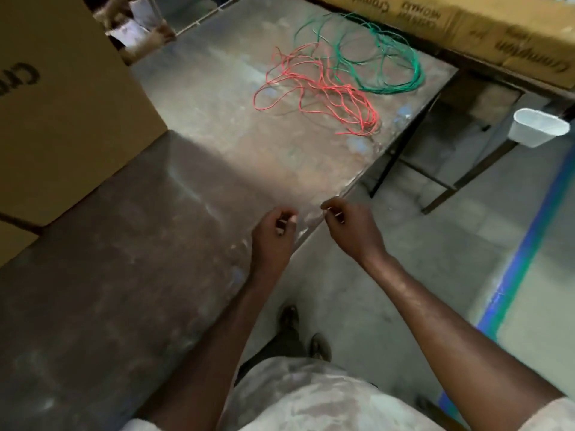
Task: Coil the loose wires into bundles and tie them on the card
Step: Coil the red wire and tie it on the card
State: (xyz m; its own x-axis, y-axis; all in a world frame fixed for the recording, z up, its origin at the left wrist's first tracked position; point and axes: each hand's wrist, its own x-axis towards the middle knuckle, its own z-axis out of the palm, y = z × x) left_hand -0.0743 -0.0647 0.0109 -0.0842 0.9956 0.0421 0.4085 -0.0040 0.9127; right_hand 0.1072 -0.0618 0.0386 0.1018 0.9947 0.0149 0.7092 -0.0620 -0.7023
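Observation:
Loose red wires (pixel 323 88) lie in a tangle on the worn table (pixel 193 169), with loose green wires (pixel 385 57) coiled just beyond them at the far right. Both hands hover over the table's near edge, well short of the wires. My left hand (pixel 275 233) has its fingers curled, and something small and pale shows at its fingertips. My right hand (pixel 348 223) pinches thumb and forefinger together; a thin strand may run between the hands, but the blur hides it. No card is in view.
A large cardboard box (pixel 62 113) stands on the table at the left. More cardboard boxes (pixel 466 23) sit on a second table at the back right. A white plastic tub (pixel 539 127) hangs beside that table. The floor has a blue-green stripe (pixel 529 244).

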